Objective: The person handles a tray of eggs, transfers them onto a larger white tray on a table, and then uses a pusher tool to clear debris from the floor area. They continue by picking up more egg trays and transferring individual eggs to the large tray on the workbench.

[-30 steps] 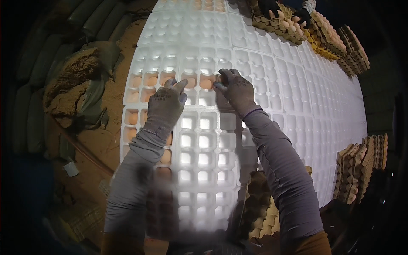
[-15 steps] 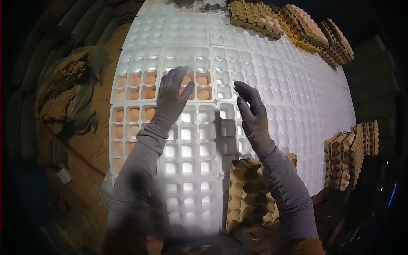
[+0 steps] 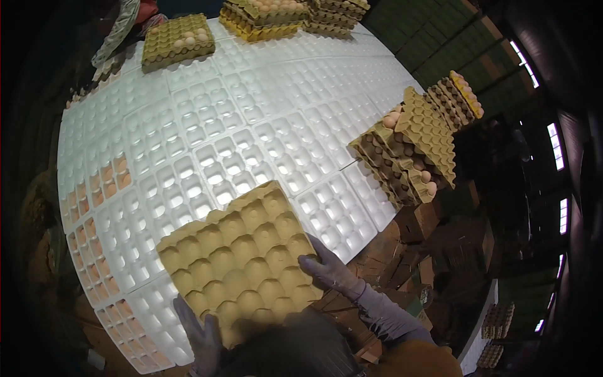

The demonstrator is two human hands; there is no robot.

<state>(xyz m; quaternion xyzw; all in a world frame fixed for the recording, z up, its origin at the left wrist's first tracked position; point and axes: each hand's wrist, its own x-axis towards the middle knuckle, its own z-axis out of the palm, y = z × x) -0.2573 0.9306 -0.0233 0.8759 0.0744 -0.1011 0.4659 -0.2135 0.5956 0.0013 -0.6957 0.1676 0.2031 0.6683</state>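
Both hands hold an empty-looking pulp egg tray [image 3: 242, 251], yellowish brown and tilted, above the near part of the white moulded foam boxes. My right hand [image 3: 333, 270] grips its right edge, thumb on top and the other fingers partly hidden. At the lower left corner, my left hand [image 3: 200, 336] is closed on the edge. Under and beyond the tray spread the white foam boxes [image 3: 164, 204] with their rows of square cups. Brown eggs [image 3: 108, 182] sit in the cups along the left side.
Stacked egg trays with eggs [image 3: 402, 147] stand at the right edge of the foam boxes, one tray leaning askew. More stacks [image 3: 264, 19] are at the far edge, beside a lower stack [image 3: 179, 41]. A person's sleeve [image 3: 119, 31] shows at the far left. Cardboard [image 3: 427, 251] lies at the right.
My hands were bare of any load over the foam boxes; now they hold the egg tray. The view has swung to the right, showing more stacks.
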